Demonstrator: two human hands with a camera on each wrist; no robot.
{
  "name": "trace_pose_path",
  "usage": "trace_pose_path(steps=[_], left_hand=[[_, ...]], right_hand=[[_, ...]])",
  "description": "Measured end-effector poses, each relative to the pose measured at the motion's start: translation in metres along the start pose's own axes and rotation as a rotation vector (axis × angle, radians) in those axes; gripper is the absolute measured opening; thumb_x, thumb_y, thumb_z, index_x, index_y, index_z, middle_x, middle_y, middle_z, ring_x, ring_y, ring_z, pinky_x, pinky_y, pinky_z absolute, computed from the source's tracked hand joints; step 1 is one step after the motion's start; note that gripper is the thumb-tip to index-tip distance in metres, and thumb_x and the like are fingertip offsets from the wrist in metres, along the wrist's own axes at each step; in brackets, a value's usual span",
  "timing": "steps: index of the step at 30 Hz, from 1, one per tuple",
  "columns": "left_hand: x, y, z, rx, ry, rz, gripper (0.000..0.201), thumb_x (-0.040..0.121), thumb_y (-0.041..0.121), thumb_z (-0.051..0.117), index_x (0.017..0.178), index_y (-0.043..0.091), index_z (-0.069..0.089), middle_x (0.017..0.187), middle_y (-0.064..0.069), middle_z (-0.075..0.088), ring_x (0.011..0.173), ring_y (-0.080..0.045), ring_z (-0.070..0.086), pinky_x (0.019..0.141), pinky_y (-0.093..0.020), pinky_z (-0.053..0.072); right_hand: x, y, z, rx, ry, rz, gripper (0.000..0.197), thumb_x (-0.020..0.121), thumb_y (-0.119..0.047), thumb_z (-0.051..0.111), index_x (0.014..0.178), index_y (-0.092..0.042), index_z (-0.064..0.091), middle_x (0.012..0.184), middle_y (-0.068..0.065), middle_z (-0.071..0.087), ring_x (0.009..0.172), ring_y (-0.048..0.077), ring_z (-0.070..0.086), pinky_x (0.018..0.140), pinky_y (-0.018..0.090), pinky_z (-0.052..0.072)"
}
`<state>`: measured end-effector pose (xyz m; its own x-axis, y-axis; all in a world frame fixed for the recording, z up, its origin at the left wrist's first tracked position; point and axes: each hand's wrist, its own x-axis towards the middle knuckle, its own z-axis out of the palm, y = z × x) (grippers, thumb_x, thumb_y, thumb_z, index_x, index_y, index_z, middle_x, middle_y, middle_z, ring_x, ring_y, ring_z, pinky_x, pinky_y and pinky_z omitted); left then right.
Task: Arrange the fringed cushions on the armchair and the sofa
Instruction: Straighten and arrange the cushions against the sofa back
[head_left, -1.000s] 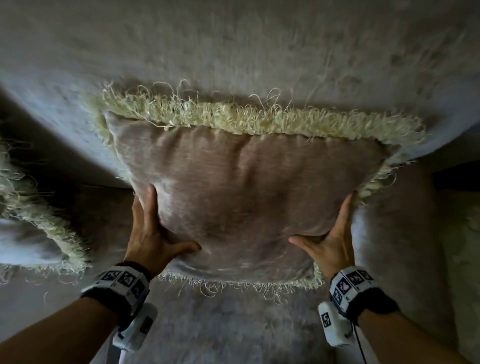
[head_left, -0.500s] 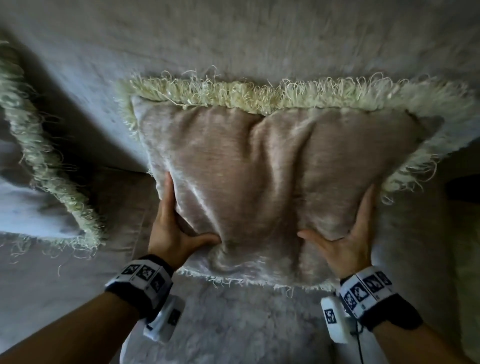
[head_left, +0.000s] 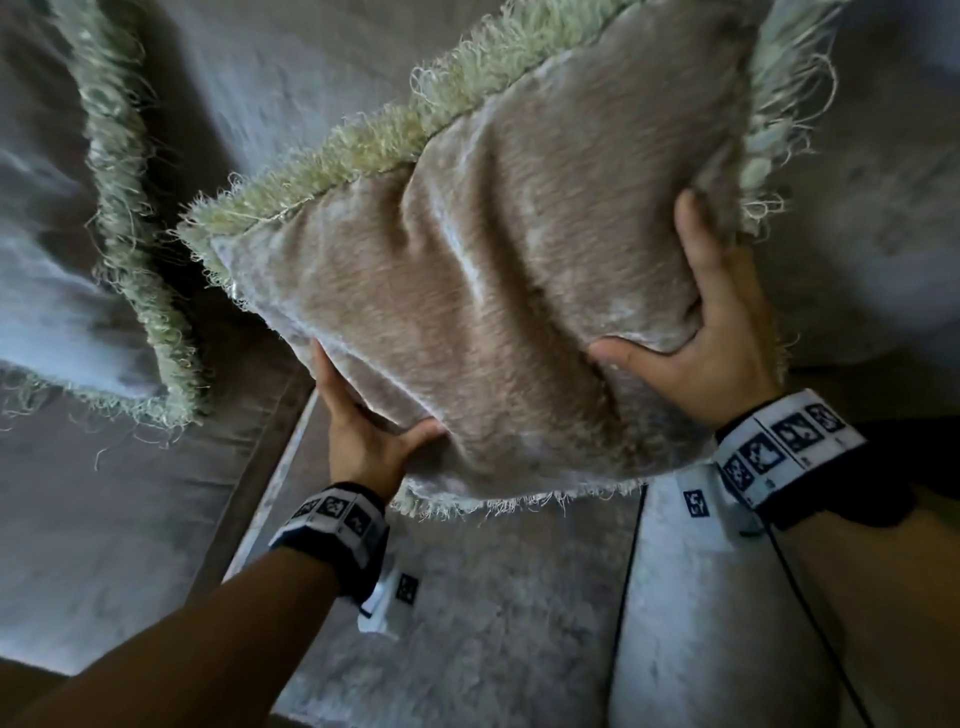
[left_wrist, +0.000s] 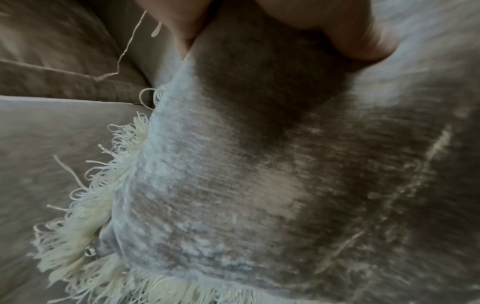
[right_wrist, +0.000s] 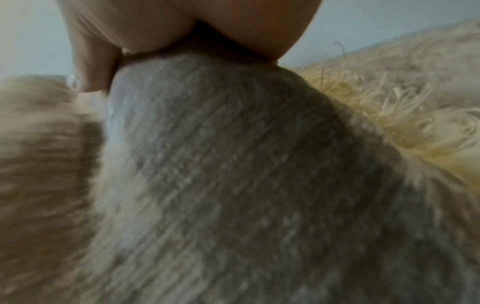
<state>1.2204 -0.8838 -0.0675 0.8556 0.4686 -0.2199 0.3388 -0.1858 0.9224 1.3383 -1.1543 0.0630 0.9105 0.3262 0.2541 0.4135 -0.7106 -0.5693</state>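
Two hands on one beige fringed cushion (head_left: 498, 291), lifted and tilted, its left corner low and its right side high, over the seat (head_left: 467, 623) of the grey upholstered piece. Left hand (head_left: 363, 436) grips the lower left edge, thumb (left_wrist: 358, 35) pressed into the front face and the fingers tucked behind it. Right hand (head_left: 711, 322) clamps the right edge, thumb dug into the front fabric, fingers running up the side and behind. Cream fringe (head_left: 395, 140) runs along the cushion's upper edge and down its right side; a thinner fringe hangs off the bottom. Second fringed cushion (head_left: 57, 291), bluish-grey with the same pale fringe, sits at far left against the backrest (head_left: 291, 83), just beside the held one; cannot tell whether they touch. Both wrists wear marker bands (head_left: 789, 441).
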Motion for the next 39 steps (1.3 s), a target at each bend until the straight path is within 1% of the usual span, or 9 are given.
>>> trace_pose_path(steps=[5, 9, 15, 20, 22, 25, 30, 36, 39], left_hand=[[0.005, -0.023, 0.021, -0.056, 0.062, -0.05, 0.147, 0.056, 0.014, 0.094, 0.152, 0.046, -0.012, 0.163, 0.004, 0.021, 0.146, -0.014, 0.029, 0.118, -0.045, 0.03], [0.005, -0.031, 0.03, -0.076, 0.061, -0.078, 0.147, 0.055, 0.017, 0.093, 0.152, 0.045, -0.012, 0.162, 0.005, 0.024, 0.142, -0.011, 0.034, 0.116, -0.039, 0.032], [0.01, -0.025, 0.022, -0.065, -0.01, -0.07, 0.152, 0.046, 0.043, 0.097, 0.147, 0.056, -0.015, 0.165, 0.002, 0.016, 0.149, -0.018, 0.024, 0.119, -0.052, 0.026], [0.007, 0.007, -0.008, 0.116, -0.013, -0.116, 0.144, 0.042, 0.047, 0.087, 0.158, 0.026, 0.005, 0.157, -0.014, 0.012, 0.146, -0.024, 0.021, 0.109, -0.022, 0.02], [0.007, 0.022, -0.027, 0.191, 0.008, -0.039, 0.131, 0.045, 0.056, 0.083, 0.156, 0.02, 0.023, 0.156, -0.014, 0.011, 0.145, -0.026, 0.021, 0.113, -0.026, 0.025], [0.012, 0.042, -0.061, 0.236, -0.027, 0.048, 0.108, 0.056, 0.074, 0.075, 0.145, 0.024, 0.042, 0.15, -0.008, 0.023, 0.137, -0.025, 0.035, 0.113, -0.04, 0.039], [0.011, 0.085, -0.145, 0.423, -0.045, 0.209, 0.055, 0.083, 0.049, 0.073, 0.13, 0.023, 0.061, 0.13, 0.0, 0.055, 0.111, -0.016, 0.056, 0.093, -0.025, 0.044], [-0.009, 0.114, -0.294, 0.597, -0.068, 0.257, 0.047, 0.088, 0.049, 0.066, 0.13, 0.028, 0.06, 0.128, 0.0, 0.06, 0.111, -0.023, 0.059, 0.091, -0.037, 0.049], [-0.029, 0.122, -0.381, 0.714, -0.107, 0.279, 0.05, 0.09, 0.052, 0.062, 0.132, 0.028, 0.057, 0.134, -0.001, 0.055, 0.119, -0.024, 0.055, 0.096, -0.039, 0.047]], right_hand=[[0.0, 0.014, 0.02, -0.041, -0.051, 0.105, 0.118, 0.059, -0.062, 0.08, 0.152, -0.051, 0.009, 0.143, 0.002, 0.024, 0.125, -0.006, 0.017, 0.109, 0.01, 0.015], [-0.001, 0.02, 0.024, -0.042, -0.047, 0.092, 0.119, 0.059, -0.059, 0.081, 0.154, -0.044, 0.011, 0.142, 0.003, 0.021, 0.123, -0.01, 0.015, 0.103, -0.005, 0.007], [-0.002, 0.024, 0.02, -0.013, -0.023, 0.141, 0.12, 0.058, -0.06, 0.081, 0.154, -0.046, 0.01, 0.139, -0.005, 0.016, 0.13, 0.001, 0.018, 0.112, 0.029, 0.023], [-0.015, 0.0, 0.018, -0.067, 0.092, 0.182, 0.111, 0.063, -0.06, 0.08, 0.155, -0.039, 0.022, 0.152, 0.019, 0.015, 0.138, 0.021, 0.021, 0.115, 0.041, 0.031], [-0.021, -0.02, 0.02, -0.116, 0.17, 0.176, 0.099, 0.068, -0.057, 0.08, 0.151, -0.026, 0.037, 0.149, 0.024, 0.019, 0.137, 0.027, 0.026, 0.112, 0.04, 0.036], [-0.022, -0.062, 0.029, -0.149, 0.203, 0.17, 0.073, 0.074, -0.054, 0.078, 0.134, -0.018, 0.055, 0.138, 0.018, 0.037, 0.123, 0.034, 0.043, 0.097, 0.047, 0.046], [-0.008, -0.147, 0.054, -0.135, -0.062, 0.191, 0.065, 0.077, -0.064, 0.064, 0.126, -0.021, 0.059, 0.127, 0.009, 0.046, 0.119, 0.033, 0.046, 0.098, 0.057, 0.042], [0.003, -0.288, 0.086, -0.173, -0.278, 0.159, 0.061, 0.082, -0.054, 0.071, 0.129, -0.018, 0.058, 0.129, 0.01, 0.052, 0.123, 0.029, 0.045, 0.102, 0.038, 0.035], [-0.001, -0.358, 0.104, -0.201, -0.352, 0.164, 0.062, 0.081, -0.059, 0.069, 0.129, -0.022, 0.057, 0.13, 0.007, 0.051, 0.123, 0.029, 0.047, 0.106, 0.042, 0.036]])
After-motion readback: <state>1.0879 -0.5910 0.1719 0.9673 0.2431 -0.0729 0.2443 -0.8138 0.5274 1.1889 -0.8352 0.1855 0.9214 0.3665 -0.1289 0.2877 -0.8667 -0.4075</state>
